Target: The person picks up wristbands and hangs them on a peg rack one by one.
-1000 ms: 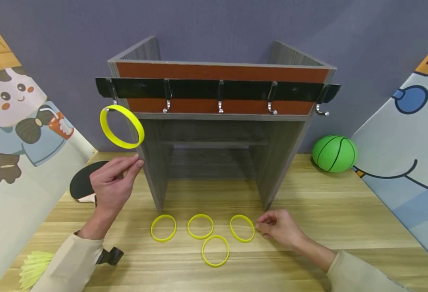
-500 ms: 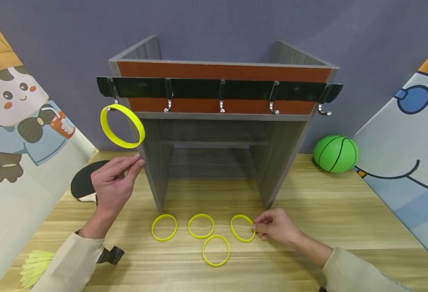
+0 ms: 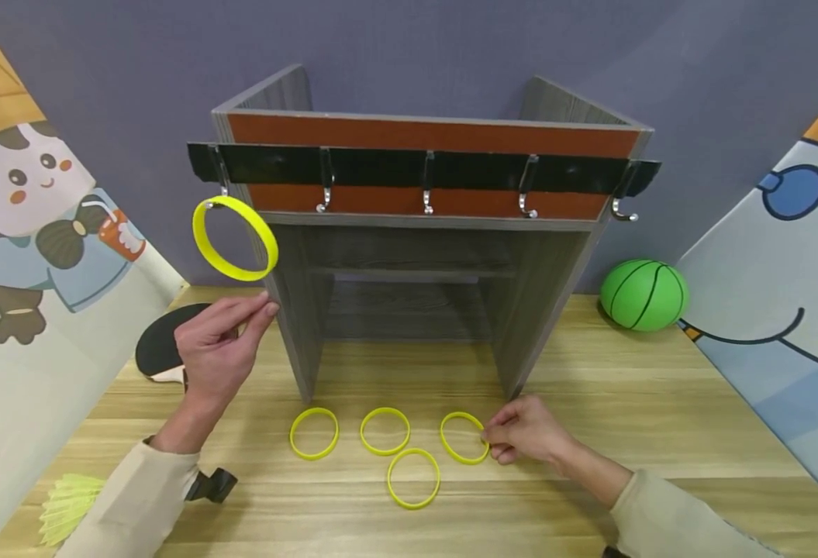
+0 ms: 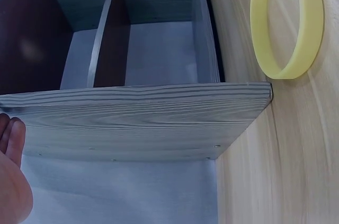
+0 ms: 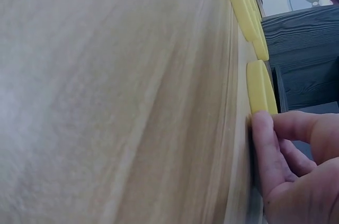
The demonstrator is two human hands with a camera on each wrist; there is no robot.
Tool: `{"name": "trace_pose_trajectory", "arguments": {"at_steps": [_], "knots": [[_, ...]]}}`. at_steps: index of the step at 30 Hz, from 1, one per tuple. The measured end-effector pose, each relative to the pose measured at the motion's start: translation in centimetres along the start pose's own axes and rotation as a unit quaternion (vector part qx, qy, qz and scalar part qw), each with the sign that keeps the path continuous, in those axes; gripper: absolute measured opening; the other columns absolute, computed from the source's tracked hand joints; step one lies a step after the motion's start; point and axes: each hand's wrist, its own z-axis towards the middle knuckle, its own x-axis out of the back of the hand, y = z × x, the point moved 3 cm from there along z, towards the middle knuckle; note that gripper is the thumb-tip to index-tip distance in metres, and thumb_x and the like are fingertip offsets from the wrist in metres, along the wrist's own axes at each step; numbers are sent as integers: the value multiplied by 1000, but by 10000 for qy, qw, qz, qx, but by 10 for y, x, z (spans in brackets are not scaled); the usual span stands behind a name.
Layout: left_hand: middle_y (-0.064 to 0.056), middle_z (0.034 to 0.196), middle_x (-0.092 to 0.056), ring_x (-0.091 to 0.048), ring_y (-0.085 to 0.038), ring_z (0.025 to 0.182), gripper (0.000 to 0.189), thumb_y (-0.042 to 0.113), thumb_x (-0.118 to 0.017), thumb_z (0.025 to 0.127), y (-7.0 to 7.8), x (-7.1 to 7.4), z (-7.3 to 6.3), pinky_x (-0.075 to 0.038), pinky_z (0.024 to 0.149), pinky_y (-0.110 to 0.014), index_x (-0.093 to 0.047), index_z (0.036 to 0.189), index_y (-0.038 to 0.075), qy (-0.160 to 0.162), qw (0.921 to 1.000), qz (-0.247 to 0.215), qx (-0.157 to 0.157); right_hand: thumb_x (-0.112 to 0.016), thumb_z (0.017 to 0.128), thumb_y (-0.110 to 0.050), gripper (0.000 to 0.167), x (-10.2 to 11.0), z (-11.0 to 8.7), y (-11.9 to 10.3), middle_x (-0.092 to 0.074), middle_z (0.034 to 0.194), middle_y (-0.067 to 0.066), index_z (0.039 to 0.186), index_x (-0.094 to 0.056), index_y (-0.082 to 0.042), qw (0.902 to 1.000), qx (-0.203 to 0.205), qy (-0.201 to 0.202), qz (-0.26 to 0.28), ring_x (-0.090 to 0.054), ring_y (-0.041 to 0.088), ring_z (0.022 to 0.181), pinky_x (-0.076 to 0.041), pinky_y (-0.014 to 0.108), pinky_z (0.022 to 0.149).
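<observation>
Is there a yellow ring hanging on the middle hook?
No, the middle hook is bare; the only hanging yellow ring is on the leftmost hook.

Shelf unit (image 3: 300, 325): stands on the tabletop (image 3: 395, 368). Before it: four rings (image 3: 389, 479). On its leftmost hook (image 3: 224, 186): fifth ring (image 3: 269, 246). Left: paddle (image 3: 163, 341); nearer, shuttlecock (image 3: 67, 508). Right: ball (image 3: 644, 294).

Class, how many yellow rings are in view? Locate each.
5: one ring on the leftmost hook; a left ring, a middle ring and a front ring on the table; a right ring pinched by the right hand.
</observation>
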Motion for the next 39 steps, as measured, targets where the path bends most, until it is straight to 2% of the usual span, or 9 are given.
{"name": "trace_pose_trajectory", "arguments": {"at_steps": [6,13,23,33,39], "knots": [[-21,76,-68,-46,-6,56,18,0,-79,74,1,-1,1,-24,50,-16,-71,83,-14,-29,10000,-29,-36,-70,79,3,17,2,1,2,-65,69,16,89,-62,14,9997,-37,-49,256,-64,19,59,-54,34,58],[-21,77,-68,-48,-6,57,17,-4,-79,73,-1,0,0,-24,48,-15,-71,85,-14,-55,9999,-92,14,-68,80,5,17,3,1,3,-65,72,18,92,-61,15,9987,-148,-27,493,-65,21,64,-55,34,61],[-21,76,-68,-47,-5,56,17,-2,-79,74,-1,-2,0,-21,48,-15,-70,82,-15,42,9998,-186,-27,-67,81,6,19,6,-1,3,-66,75,20,94,-60,16,9965,-113,87,828,-66,24,67,-54,35,64],[-20,75,-68,-34,-5,48,27,10,-79,77,8,-7,2,-19,47,-17,-70,81,-15,162,9998,-99,31,-65,79,9,20,10,-6,-12,-65,77,20,97,-59,18,9935,44,265,1107,-66,25,68,-54,34,65],[-20,74,-68,-32,-5,48,27,10,-79,78,9,-7,2,-19,48,-17,-70,81,-15,215,9997,-91,44,-66,80,8,21,12,-8,-24,-66,78,19,97,-59,18,9929,201,292,1140,-67,24,69,-54,34,65]]}}
